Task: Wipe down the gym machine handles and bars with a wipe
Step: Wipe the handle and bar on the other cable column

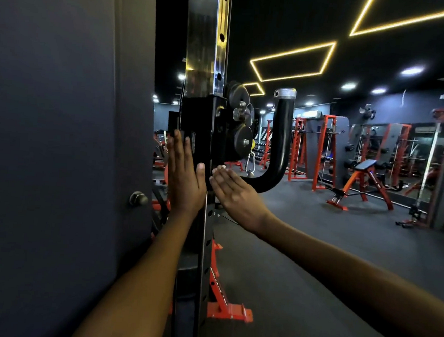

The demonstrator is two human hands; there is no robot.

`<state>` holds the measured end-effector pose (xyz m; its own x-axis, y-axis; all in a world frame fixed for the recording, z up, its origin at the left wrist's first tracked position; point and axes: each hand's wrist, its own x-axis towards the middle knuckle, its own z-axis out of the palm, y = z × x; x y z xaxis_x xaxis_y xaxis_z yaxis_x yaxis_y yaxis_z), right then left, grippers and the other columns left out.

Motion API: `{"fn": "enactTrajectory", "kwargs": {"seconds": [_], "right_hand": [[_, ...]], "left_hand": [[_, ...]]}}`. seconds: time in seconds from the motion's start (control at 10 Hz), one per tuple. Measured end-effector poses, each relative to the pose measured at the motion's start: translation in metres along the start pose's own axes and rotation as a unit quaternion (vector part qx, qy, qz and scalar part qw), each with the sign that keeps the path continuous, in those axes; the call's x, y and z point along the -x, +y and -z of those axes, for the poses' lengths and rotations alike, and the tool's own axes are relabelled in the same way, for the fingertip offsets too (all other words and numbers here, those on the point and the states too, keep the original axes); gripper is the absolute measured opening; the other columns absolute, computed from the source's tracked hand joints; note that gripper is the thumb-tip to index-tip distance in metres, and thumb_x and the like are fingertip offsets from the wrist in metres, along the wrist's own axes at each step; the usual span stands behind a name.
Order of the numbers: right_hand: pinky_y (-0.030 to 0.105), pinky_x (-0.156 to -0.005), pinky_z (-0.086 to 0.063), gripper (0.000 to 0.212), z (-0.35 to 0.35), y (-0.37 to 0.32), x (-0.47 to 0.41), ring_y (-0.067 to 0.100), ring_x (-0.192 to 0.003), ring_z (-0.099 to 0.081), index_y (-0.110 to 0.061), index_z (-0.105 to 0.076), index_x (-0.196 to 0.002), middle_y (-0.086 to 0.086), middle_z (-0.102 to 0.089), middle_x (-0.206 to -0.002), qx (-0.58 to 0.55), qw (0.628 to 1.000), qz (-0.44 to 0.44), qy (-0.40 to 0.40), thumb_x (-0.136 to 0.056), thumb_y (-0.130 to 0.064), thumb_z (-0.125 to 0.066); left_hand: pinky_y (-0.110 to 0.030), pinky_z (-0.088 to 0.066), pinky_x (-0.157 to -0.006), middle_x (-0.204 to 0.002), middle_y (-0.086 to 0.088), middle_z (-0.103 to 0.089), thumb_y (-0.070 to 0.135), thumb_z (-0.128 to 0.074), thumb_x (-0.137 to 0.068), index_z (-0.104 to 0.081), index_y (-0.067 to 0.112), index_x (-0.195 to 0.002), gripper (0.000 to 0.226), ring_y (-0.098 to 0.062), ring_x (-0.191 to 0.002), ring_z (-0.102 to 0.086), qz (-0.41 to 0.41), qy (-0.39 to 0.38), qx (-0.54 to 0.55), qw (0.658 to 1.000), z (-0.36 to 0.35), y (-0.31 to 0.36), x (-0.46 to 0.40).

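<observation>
The upright post (pixel 206 47) runs out of the frame at top and bottom. The left hand (pixel 185 176) hides part of the black carriage (pixel 203 124) at centre. Mirrored racks (pixel 392 144) at far right are too blurred to read.

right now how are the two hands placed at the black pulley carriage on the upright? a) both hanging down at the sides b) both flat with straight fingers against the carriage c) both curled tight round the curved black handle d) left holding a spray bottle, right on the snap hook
b: the left hand and the right hand both lie flat with fingers straight against the pulley carriage; neither curls round the curved black handle.
</observation>
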<state>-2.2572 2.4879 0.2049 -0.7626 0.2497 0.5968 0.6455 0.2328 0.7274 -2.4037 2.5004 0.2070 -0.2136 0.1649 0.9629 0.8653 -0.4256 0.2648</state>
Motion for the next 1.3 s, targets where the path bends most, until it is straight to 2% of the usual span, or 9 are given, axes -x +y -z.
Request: {"fn": "enactTrajectory", "kwargs": {"seconds": [0.1,0.2,0.3,0.4,0.5,0.9,1.0,1.1,1.3], "right_hand": [[0.035,-0.088,-0.054,0.047,-0.012,-0.015,0.028,0.029,-0.108,-0.062,-0.003,-0.058,-0.124,0.019,-0.057,-0.128,-0.035,0.994,0.082,-0.069,-0.078,-0.011,-0.065],[0.004,-0.061,-0.044,0.043,0.016,-0.046,0.042,0.034,-0.103,-0.061,-0.003,-0.055,-0.126,0.022,-0.058,-0.122,-0.284,0.945,-0.13,-0.095,-0.091,-0.028,-0.058],[0.013,-0.069,-0.04,0.027,0.02,-0.062,0.014,0.036,-0.106,-0.058,0.005,-0.058,-0.115,0.022,-0.062,-0.11,-0.644,0.51,-0.571,-0.006,-0.097,-0.011,-0.046],[0.016,-0.071,-0.045,0.025,0.027,-0.059,-0.023,0.032,-0.093,-0.06,0.006,-0.058,-0.112,0.023,-0.062,-0.11,-0.697,0.193,-0.674,0.147,-0.098,-0.005,-0.041],[0.021,-0.053,-0.046,0.028,0.021,-0.056,-0.043,0.016,-0.061,-0.052,-0.01,-0.057,-0.086,0.01,-0.057,-0.078,-0.764,0.063,-0.611,0.198,-0.097,0.0,-0.034],[0.038,-0.112,-0.028,0.028,0.058,-0.011,-0.004,0.038,-0.129,-0.042,0.013,-0.052,-0.104,0.028,-0.046,-0.132,-0.783,-0.147,-0.579,0.172,-0.099,0.006,-0.024],[0.038,-0.113,-0.027,0.037,0.072,0.01,0.016,0.039,-0.129,-0.041,0.015,-0.037,-0.132,0.028,-0.043,-0.136,-0.764,-0.1,-0.616,0.167,-0.098,0.009,-0.021],[0.025,-0.092,-0.05,0.039,0.088,0.025,0.028,0.028,-0.108,-0.059,0.009,-0.047,-0.128,0.02,-0.054,-0.128,-0.734,0.076,-0.639,0.215,-0.096,0.01,-0.025],[0.024,-0.118,-0.011,0.056,0.068,0.044,0.038,0.017,-0.14,-0.022,0.0,-0.036,-0.139,0.008,-0.03,-0.147,-0.28,0.859,-0.322,0.283,-0.084,0.007,-0.026]], "left_hand": [[-0.02,0.005,-0.119,-0.161,-0.014,-0.01,0.025,-0.031,-0.099,-0.02,0.003,-0.152,0.058,-0.02,-0.149,0.003,0.007,0.001,0.007,1.0,0.002,0.002,0.0],[-0.017,0.005,-0.117,-0.162,-0.011,-0.008,0.027,-0.03,-0.1,-0.02,0.005,-0.153,0.059,-0.014,-0.148,0.008,0.014,0.001,0.011,1.0,0.001,0.002,0.002],[-0.025,-0.002,-0.119,-0.162,-0.008,-0.006,0.029,-0.029,-0.1,-0.02,0.006,-0.153,0.059,-0.014,-0.149,0.008,0.015,0.002,0.003,1.0,-0.001,0.001,0.002],[-0.026,-0.002,-0.119,-0.162,-0.006,-0.004,0.029,-0.029,-0.099,-0.019,0.007,-0.153,0.06,-0.013,-0.149,0.009,0.017,-0.004,0.011,1.0,-0.001,0.001,0.002],[-0.029,-0.005,-0.119,-0.162,-0.005,-0.003,0.029,-0.029,-0.098,-0.018,0.007,-0.153,0.06,-0.012,-0.148,0.009,0.021,-0.009,0.011,1.0,0.0,0.002,0.002],[-0.02,0.005,-0.118,-0.161,-0.012,-0.011,0.024,-0.034,-0.098,-0.022,0.003,-0.152,0.059,-0.015,-0.148,0.008,0.021,0.004,0.0,1.0,-0.004,0.0,0.002],[-0.019,0.005,-0.118,-0.162,-0.01,-0.009,0.025,-0.033,-0.099,-0.021,0.005,-0.153,0.059,-0.011,-0.147,0.011,0.029,-0.002,-0.001,1.0,-0.002,0.001,0.003],[-0.018,0.006,-0.117,-0.162,-0.009,-0.009,0.027,-0.032,-0.098,-0.021,0.006,-0.153,0.06,-0.01,-0.147,0.013,0.03,-0.002,-0.004,1.0,-0.001,0.002,0.003],[-0.023,0.002,-0.118,-0.163,-0.006,-0.006,0.029,-0.03,-0.098,-0.02,0.007,-0.153,0.06,-0.012,-0.148,0.01,0.032,-0.006,-0.006,0.999,0.001,0.004,0.003]]}}
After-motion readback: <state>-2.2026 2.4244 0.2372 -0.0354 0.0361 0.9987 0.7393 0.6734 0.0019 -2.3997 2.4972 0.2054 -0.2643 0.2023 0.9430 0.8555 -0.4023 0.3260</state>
